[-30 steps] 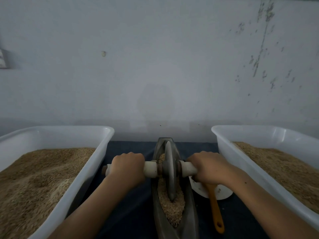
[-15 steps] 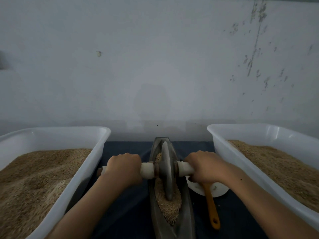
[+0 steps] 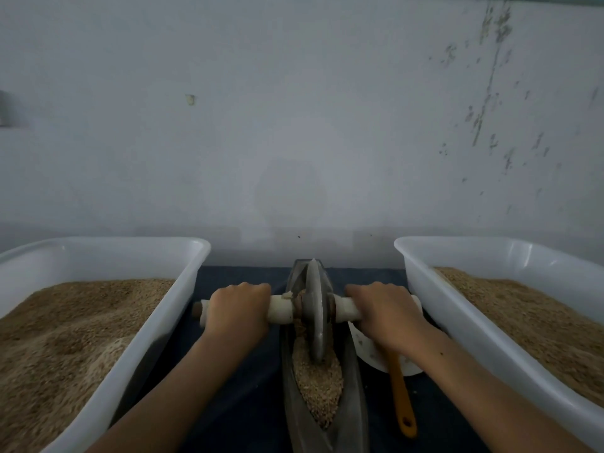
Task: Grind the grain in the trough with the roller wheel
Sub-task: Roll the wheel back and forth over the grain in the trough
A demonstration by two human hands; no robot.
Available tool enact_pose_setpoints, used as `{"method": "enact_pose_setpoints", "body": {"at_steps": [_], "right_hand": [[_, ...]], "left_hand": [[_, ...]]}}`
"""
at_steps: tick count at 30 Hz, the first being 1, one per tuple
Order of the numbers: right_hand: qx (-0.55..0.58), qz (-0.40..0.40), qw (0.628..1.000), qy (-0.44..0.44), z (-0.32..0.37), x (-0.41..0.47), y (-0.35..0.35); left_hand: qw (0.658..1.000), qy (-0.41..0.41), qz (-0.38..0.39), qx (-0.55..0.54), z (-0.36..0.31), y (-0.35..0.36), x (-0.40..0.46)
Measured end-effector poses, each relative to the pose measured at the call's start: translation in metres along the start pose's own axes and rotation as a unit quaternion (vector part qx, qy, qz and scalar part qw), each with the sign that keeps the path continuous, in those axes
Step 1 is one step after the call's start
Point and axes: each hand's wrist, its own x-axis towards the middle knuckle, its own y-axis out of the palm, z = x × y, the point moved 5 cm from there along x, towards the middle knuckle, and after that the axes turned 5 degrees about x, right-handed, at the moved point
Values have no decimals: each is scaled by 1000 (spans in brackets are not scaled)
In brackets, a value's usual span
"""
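Two hands grasp the pale axle handle (image 3: 281, 308) of the roller wheel (image 3: 315, 308): the left hand (image 3: 237, 310) has its fingers curled over the bar left of the wheel, the right hand (image 3: 385, 310) has its fingers wrapped round the bar right of it. That grey metal disc stands upright on edge in the narrow, boat-shaped trough (image 3: 354, 387), toward its far end, with its lower rim in the grain (image 3: 317, 384) that fills the trough's nearer part. On each side a dark cloth strip (image 3: 235, 387) lies open between the trough and a white tub: the left tub (image 3: 157, 338) and the right tub (image 3: 464, 325), both heaped with tan grain. Left of the left hand, the bar's tip comes near the left tub's wall. Just right of the trough sits a white dish (image 3: 369, 354) with an orange-handled tool (image 3: 400, 393) lying in it, partly under the right wrist. Behind everything rises a pale, scuffed wall (image 3: 294, 125).
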Motion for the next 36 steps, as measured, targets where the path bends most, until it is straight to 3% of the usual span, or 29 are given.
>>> {"method": "enact_pose_setpoints", "body": {"at_steps": [7, 9, 12, 18, 22, 30, 33, 36], "right_hand": [[-1, 168, 986, -12, 1, -1, -1], [4, 183, 983, -11, 1, -1, 0], [5, 152, 988, -3, 1, -2, -1], [2, 6, 1000, 16, 5, 0, -4], [-6, 35, 999, 9, 5, 0, -5], [26, 234, 972, 12, 2, -3, -2], [25, 218, 976, 17, -1, -1, -1], [-8, 112, 994, 8, 1, 1, -1]], "left_hand": [[988, 39, 150, -21, 6, 8, 1], [987, 38, 155, -17, 6, 9, 0], [995, 19, 100, -5, 4, 6, 0], [1000, -7, -1, -27, 3, 0, -1], [1000, 5, 14, -20, 2, 1, 0], [986, 50, 157, -21, 3, 8, -1], [993, 36, 114, -15, 3, 6, 1], [999, 7, 43, -27, 3, 4, 1]]}}
